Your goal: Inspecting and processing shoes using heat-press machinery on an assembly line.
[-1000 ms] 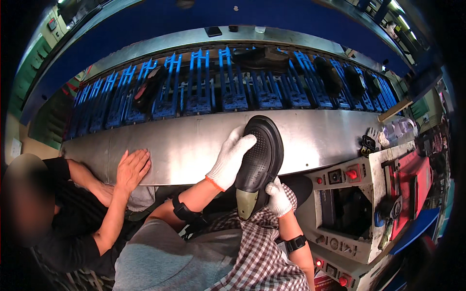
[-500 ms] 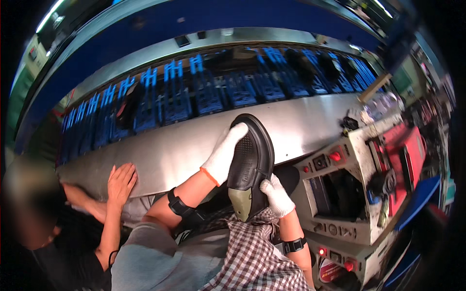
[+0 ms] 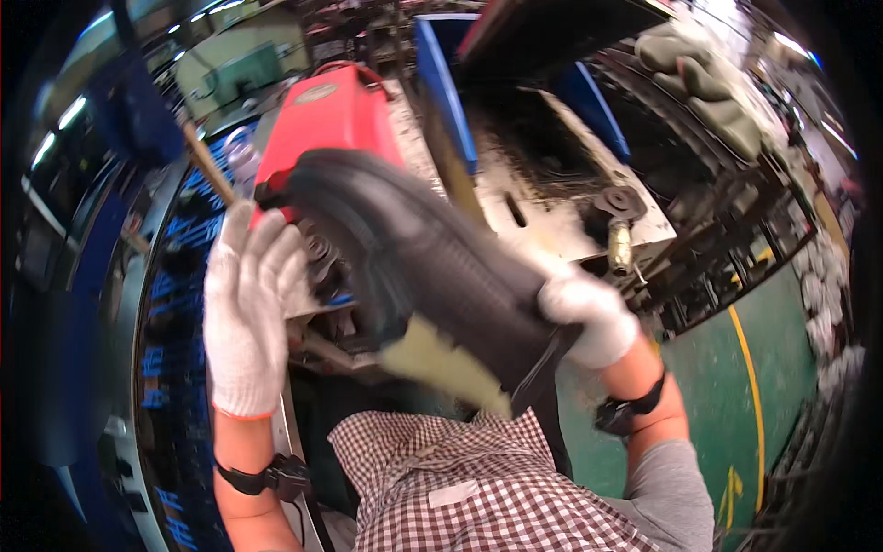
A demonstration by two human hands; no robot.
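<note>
A black shoe (image 3: 432, 248) hangs tilted in front of me, smeared by motion. A pale yellow-green shoe last (image 3: 437, 363) shows at its lower edge. My right hand (image 3: 593, 317), in a white knit glove, is closed on the lower right end of the shoe. My left hand (image 3: 246, 313), gloved in white with an orange cuff, is raised palm up front with its fingers stretched out. It holds nothing and is beside the upper left end of the shoe; contact there cannot be made out.
A red machine cover (image 3: 336, 120) rises behind the shoe. Right of it are a stained pale machine top (image 3: 552, 202) and blue panels (image 3: 446, 92). Pale green lasts (image 3: 708, 92) lie on a rack at far right. The green floor (image 3: 681, 405) bears a yellow line.
My view has turned right, from the metal ledge and blue fixtures toward the red machine. My left hand has let go of the shoe; my right hand still grips it. The co-worker has left view.
</note>
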